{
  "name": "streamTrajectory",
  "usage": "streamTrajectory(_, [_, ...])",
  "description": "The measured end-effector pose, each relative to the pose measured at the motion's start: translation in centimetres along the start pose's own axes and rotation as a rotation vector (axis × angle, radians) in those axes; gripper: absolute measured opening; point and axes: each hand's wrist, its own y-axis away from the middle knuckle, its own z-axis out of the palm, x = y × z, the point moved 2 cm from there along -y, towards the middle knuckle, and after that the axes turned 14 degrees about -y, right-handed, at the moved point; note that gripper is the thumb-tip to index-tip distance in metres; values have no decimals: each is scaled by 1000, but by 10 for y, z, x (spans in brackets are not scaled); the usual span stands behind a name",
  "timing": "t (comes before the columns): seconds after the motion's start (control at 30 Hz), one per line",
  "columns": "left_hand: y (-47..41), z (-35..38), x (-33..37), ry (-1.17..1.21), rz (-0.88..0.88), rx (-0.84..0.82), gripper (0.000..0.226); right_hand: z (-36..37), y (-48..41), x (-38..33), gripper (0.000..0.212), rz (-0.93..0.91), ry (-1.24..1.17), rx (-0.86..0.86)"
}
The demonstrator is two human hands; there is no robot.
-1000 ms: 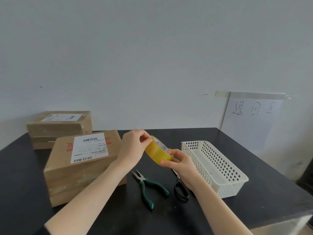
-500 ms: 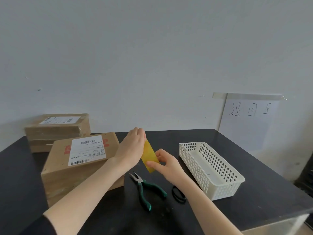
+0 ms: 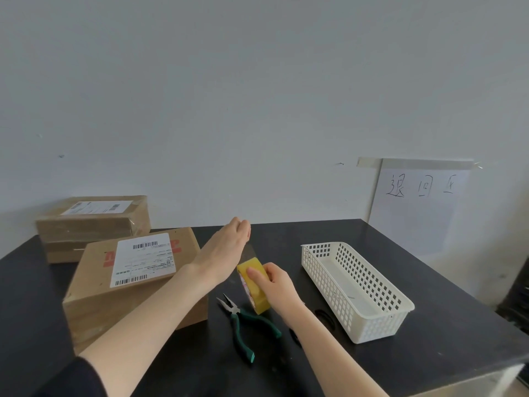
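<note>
The tape roll (image 3: 253,290) is hanging just above the table (image 3: 429,353), over the nose of the pliers (image 3: 243,325). The right hand (image 3: 282,289) is gripping it, its fingers (image 3: 255,274) wrapping round the yellow rim, so I take it the roll is being braced against a pull. A thin clear strip (image 3: 248,251) is running up from the roll to the left hand (image 3: 227,247), which is lifting away toward the wall. Its fingers are curling over the strip's end and seem to be pinching it, though the pinch itself is facing away from me. The hands look spread apart to draw out a length of tape, probably for the box (image 3: 128,282) lying just beside the left forearm, label up. The pliers and the scissors (image 3: 325,318) are lying close under the hands, handy for cutting. The scissors are mostly hiding behind the right forearm, with only dark loops showing. The strip is so faint against the dark table that its edges are hard to follow. A second box (image 3: 91,224) is sitting farther back by the wall, the basket (image 3: 375,328) is standing well to the right, and a taped-up sheet (image 3: 415,210) is showing handwriting I cannot read.
</note>
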Motion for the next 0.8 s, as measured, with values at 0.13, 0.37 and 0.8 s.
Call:
streamTrajectory(0.13, [-7,-1,-1,87,14,-22,9,-1,-5,7,37,59,-110,-4])
streamTrajectory(0.37, [-10,-7,-1,152,62,-92,13,-16,2,11,37,96,-302,-208])
streamTrajectory(0.8, [-25,-9,13,120,39,-21,10,-20,-1,12,28,108,-383,-226])
